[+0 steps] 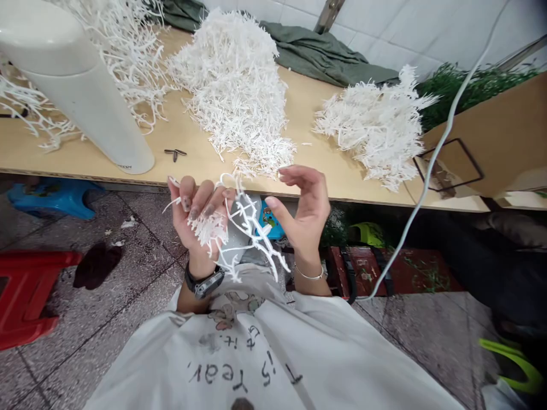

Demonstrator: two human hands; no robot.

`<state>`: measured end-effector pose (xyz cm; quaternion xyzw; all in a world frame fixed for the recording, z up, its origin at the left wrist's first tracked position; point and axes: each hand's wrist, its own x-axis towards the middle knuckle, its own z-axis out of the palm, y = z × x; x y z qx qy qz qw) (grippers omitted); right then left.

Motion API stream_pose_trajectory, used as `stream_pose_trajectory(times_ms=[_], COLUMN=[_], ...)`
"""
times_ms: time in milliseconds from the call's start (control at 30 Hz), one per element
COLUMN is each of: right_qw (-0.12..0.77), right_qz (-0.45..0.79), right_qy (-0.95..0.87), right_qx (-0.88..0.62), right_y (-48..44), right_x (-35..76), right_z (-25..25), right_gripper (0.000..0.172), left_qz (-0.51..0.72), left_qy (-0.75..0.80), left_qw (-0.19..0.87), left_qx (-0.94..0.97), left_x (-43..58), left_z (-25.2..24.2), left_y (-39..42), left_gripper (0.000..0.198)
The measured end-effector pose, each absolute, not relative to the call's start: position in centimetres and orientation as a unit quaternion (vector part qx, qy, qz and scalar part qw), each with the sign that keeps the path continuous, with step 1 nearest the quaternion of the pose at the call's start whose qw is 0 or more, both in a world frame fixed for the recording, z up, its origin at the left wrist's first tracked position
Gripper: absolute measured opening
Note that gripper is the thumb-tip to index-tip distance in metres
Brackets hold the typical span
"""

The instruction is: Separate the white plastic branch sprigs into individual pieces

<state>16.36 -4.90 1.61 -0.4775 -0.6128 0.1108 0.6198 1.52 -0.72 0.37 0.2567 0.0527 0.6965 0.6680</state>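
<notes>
My left hand (197, 213), with a dark watch at its wrist, is closed around a small bunch of white plastic twigs (209, 230). Longer branched white strands (254, 222) stick out from that hand toward the right, over my lap. My right hand (306, 213), wearing a thin bracelet, is beside them with its thumb and fingers apart and holds nothing. Just beyond my hands, a large heap of white twigs (243, 85) lies on the tan tabletop (299, 114).
A white bottle (85, 97) stands at left before more loose white branches (123, 51). Another white heap (376, 125) lies at right, near a cardboard box (491, 131). A pale cable (442, 139) hangs across the right side. Red (29, 290) and blue (55, 196) stools are at left.
</notes>
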Motion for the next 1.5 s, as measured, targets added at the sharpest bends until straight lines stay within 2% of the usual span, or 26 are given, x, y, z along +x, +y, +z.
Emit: stream_pose_trajectory(times_ms=[67, 133, 267, 333, 433, 567, 667, 733, 867, 933, 1000, 1133, 1267, 1400, 1500], right_qw=[0.620, 0.594, 0.482, 0.427, 0.389, 0.422, 0.430, 0.428, 0.461, 0.504, 0.548, 0.571, 0.595, 0.621, 0.616], right_qz=[0.072, 0.053, -0.015, -0.021, -0.003, 0.039, 0.095, 0.125, 0.126, 0.134, 0.135, 0.142, 0.175, 0.301, 0.422], right_qy=[-0.639, -0.720, -0.855, -0.883, -0.878, -0.806, -0.747, -0.718, -0.677, -0.646, -0.608, -0.588, -0.563, -0.501, -0.451], right_qx=[-0.450, -0.354, -0.189, -0.196, -0.280, -0.414, -0.498, -0.534, -0.559, -0.557, -0.558, -0.555, -0.546, -0.523, -0.488], right_y=[-5.4, -5.9, -7.0, -7.3, -7.4, -7.4, -7.3, -7.2, -6.9, -6.8, -6.8, -6.8, -6.8, -6.9, -6.9], right_x=[16.1, 15.7, 14.4, 14.1, 14.3, 14.9, 14.7, 14.4, 14.0, 14.2, 14.6, 15.5, 16.2, 16.4, 16.2], right_z=[1.9, 2.2, 2.5, 2.4, 2.1, 1.9, 1.9, 1.8, 1.0, 0.7, 0.6, 0.9, 1.1, 1.2, 1.5], right_gripper=[0.039, 0.038, 0.022, 0.022, 0.025, 0.020, 0.030, 0.035, 0.020, 0.022, 0.025, 0.036, 0.041, 0.040, 0.044], left_qz=[0.691, 0.682, 0.676, 0.673, 0.663, 0.645, 0.633, 0.634, 0.587, 0.548, 0.529, 0.520, 0.532, 0.566, 0.655], left_qy=[0.092, 0.114, 0.096, 0.052, -0.002, 0.037, 0.061, 0.086, 0.125, 0.112, 0.092, 0.156, 0.210, 0.269, 0.331], left_qw=[0.672, 0.671, 0.673, 0.683, 0.688, 0.693, 0.680, 0.652, 0.628, 0.638, 0.632, 0.587, 0.555, 0.489, 0.356], left_qx=[0.251, 0.267, 0.284, 0.278, 0.294, 0.319, 0.365, 0.405, 0.494, 0.530, 0.560, 0.600, 0.605, 0.606, 0.579], left_x=[1.8, 2.1, 3.0, 3.2, 3.2, 3.1, 3.4, 3.8, 4.0, 3.9, 3.6, 3.0, 2.5, 2.5, 2.6], left_z=[-0.1, -0.7, -1.6, -1.6, -1.0, 0.0, 0.0, -0.3, -1.1, -1.5, -2.1, -2.4, -1.7, -1.4, -1.4], left_y=[-0.6, -0.6, -0.4, -0.4, -0.6, -1.2, -1.2, -1.0, -0.5, -0.3, -0.2, -0.5, -1.1, -1.5, -1.6], left_gripper=[0.039, 0.031, 0.021, 0.027, 0.034, 0.043, 0.039, 0.045, 0.060, 0.068, 0.064, 0.032, 0.021, 0.020, 0.046])
